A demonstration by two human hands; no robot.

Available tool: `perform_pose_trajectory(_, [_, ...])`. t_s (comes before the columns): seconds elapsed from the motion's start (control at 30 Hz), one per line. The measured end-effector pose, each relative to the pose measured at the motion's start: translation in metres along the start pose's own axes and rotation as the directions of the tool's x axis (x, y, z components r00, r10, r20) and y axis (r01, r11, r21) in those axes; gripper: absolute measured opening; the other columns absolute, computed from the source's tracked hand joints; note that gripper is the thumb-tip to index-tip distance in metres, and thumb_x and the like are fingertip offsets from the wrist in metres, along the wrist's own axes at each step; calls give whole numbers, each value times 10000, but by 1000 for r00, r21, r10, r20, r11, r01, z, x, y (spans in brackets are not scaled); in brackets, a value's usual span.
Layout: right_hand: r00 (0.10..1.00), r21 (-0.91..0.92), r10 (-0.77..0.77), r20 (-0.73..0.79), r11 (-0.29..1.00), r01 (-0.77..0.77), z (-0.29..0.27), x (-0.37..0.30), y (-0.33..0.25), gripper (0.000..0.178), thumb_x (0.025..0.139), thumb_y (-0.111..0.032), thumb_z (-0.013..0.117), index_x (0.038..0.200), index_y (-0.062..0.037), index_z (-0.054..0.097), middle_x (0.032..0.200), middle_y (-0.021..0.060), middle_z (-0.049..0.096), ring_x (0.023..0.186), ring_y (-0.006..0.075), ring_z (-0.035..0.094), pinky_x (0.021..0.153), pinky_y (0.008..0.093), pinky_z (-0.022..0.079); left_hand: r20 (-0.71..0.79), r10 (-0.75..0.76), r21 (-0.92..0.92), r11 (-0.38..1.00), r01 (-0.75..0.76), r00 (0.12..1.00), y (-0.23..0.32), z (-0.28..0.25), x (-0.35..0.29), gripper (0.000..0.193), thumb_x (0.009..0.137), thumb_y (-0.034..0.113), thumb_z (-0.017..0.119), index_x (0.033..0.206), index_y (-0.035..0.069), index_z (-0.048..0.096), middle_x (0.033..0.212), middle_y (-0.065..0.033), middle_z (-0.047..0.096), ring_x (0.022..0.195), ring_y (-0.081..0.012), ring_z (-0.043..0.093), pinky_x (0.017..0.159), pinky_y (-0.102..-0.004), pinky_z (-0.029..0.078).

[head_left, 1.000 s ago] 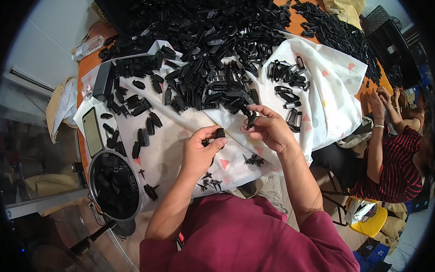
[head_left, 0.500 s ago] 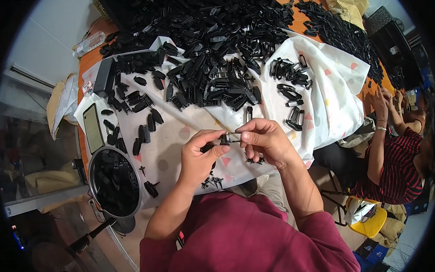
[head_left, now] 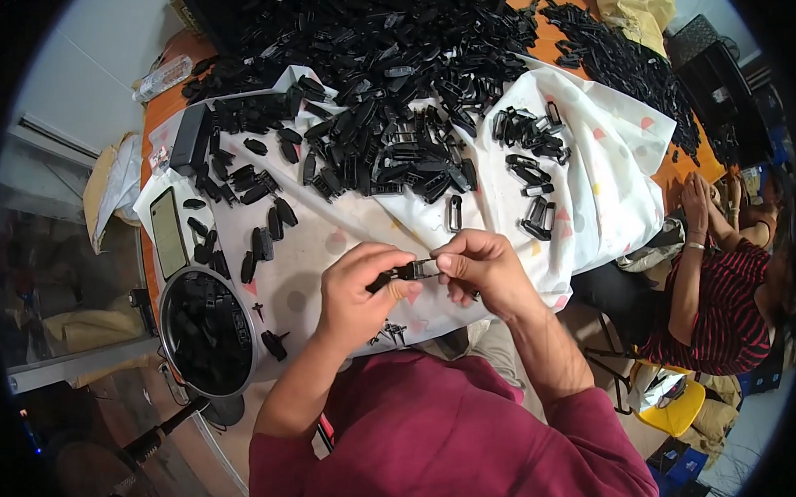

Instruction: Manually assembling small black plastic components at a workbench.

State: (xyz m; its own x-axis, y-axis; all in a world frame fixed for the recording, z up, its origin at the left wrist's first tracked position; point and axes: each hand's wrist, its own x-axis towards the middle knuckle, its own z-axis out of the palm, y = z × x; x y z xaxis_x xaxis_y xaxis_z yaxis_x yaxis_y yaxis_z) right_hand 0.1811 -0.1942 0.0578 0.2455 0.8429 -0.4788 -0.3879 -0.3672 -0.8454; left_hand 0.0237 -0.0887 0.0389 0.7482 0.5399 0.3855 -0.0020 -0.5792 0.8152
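My left hand (head_left: 357, 289) is closed on a small black plastic part (head_left: 408, 272), pinched between thumb and fingers above the cloth. My right hand (head_left: 488, 267) grips the right end of a slim open black frame (head_left: 429, 267), which meets the part in the left hand. Whether the two are joined cannot be made out. Just beyond the hands, a loose black rectangular frame (head_left: 455, 213) lies on the patterned white cloth (head_left: 328, 242). Small dark pin-like pieces (head_left: 392, 334) rest on the cloth near my body.
A large heap of black plastic parts (head_left: 395, 152) covers the far side. More frames (head_left: 537, 217) lie to the right. At left are a phone (head_left: 169, 235), a black box (head_left: 191, 140) and a round dark-faced object (head_left: 210, 332). Another person (head_left: 724, 298) sits at right.
The black part and frame between my hands have shifted slightly downward, and more of the part shows past my left fingers. Both hands keep their grip.
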Motion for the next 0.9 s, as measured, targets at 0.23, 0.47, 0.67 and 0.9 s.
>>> perform_pose_trajectory(0.23, [917,-370,-360,-174,886,278,28,-4,24,220,850,-134,589,992,27,537,795,75,615,646,95,576,583,223,488,102,-593,-695,531,484,799,5,24,-4,305,824,122,610,1096,-10,563,965,-72,619,618,-55,486,566,-180,414])
perform_pose_trajectory(0.47, [951,-406,-309,23,866,291,20,11,40,220,815,-117,628,939,39,536,744,91,619,626,121,587,562,246,471,206,-704,-879,173,445,680,-14,9,-19,297,860,295,552,934,9,580,763,-51,598,541,-70,488,509,-175,396])
perform_pose_trajectory(0.67, [760,-936,-598,-253,349,-37,-24,50,27,440,735,-191,659,1103,-21,488,862,231,598,757,371,587,640,425,454,-203,-862,-827,405,390,465,-69,-45,-3,216,788,220,630,907,58,550,670,-43,554,531,-131,548,423,-232,392])
perform_pose_trajectory(0.9, [901,-392,-302,-311,904,168,-5,40,25,264,837,-22,509,1100,-32,528,797,54,592,689,98,573,540,220,470,-454,-372,719,383,580,810,-81,-56,18,180,740,200,615,823,39,608,859,-131,616,677,-309,601,600,-410,479])
